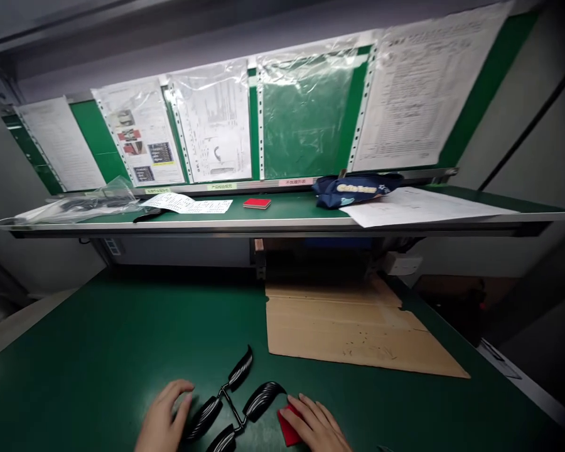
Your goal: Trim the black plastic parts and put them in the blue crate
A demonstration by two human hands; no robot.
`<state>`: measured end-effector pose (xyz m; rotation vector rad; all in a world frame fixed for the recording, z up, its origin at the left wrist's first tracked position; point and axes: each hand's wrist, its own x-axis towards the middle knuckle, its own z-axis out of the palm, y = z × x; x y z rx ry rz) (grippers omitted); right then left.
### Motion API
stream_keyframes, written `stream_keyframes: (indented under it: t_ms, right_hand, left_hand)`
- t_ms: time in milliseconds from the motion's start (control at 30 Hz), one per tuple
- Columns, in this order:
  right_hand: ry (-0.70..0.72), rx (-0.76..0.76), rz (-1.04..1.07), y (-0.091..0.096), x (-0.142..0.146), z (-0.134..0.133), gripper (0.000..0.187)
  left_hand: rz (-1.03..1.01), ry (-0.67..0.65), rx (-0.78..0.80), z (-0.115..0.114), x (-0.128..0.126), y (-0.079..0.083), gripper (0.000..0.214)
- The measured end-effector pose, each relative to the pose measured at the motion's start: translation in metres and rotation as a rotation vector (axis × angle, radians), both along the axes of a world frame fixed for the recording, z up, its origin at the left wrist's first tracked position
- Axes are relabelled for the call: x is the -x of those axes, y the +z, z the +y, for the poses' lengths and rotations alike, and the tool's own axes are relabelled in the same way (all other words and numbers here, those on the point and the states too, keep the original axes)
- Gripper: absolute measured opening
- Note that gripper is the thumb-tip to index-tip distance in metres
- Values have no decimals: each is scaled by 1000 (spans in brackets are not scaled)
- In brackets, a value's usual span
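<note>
Left hand (166,417): fingers parted, grasping nothing, beside the black four-bladed piece (233,409). Right hand (315,425): fingers laid over a red pad (288,433) (whether gripping, cannot tell). Black four-bladed piece: between the hands, on the green bench (122,339); blades joined to frame, apparently assembled; work remaining, not determinable. Beyond: cardboard sheet (339,329).

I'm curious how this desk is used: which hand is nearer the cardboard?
Right. The right hand is on the near side of the cardboard, fingers over a red pad; the left hand is farther off, to its left.
</note>
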<state>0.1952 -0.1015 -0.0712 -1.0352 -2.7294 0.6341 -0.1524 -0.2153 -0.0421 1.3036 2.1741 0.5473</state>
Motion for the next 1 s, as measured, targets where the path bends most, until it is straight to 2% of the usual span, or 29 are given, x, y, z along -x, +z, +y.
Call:
stream_keyframes:
  t_ms: [100,167,200,267,367,433,467,567,667,733,800,900,1000]
  right_hand:
    - [-54,64,9,3,6,-3,33]
    - [-173,157,111,0,8,-11,30]
    - [-260,254,216,0,8,-16,32]
    - [-454,560,532,5,10,-28,40]
    - [-657,1095,1145,27,15,-45,47]
    - [-699,1318,1469,47,20,-55,49]
    - [-709,1372,1580,57,23,-59,49]
    - [-728,1390,1738,78,34,-70,50]
    - [-742,1346,1772,88,43,-79,58]
    - [-748,1328,1773,93,48,-84,64]
    - [-747,1311,1768,97,52,-88,68]
    - [-747,1275,1748,101,56,-91,68]
    - [-734,1246,1718,103,55,-91,63]
  left_hand:
    - [56,-76,-7,29,-21,0,48]
    - [62,-122,-17,45,-33,-9,43]
    - [63,-139,-18,51,-38,-14,39]
    - [52,-163,-16,59,-43,-21,26]
    - [-38,-193,-30,61,-41,-26,15]
    - [-165,-222,-59,62,-36,-25,18]
    - [-246,-240,-82,62,-34,-22,21]
    - [-526,-293,-181,63,-27,-9,31]
    - [-780,-320,-251,62,-23,15,33]
    - [-971,-297,-278,60,-22,33,30]
    - [-1296,-215,-294,58,-25,48,30]
    - [-1835,-97,-206,56,-38,60,31]
    - [-2092,-90,-38,56,-58,57,9]
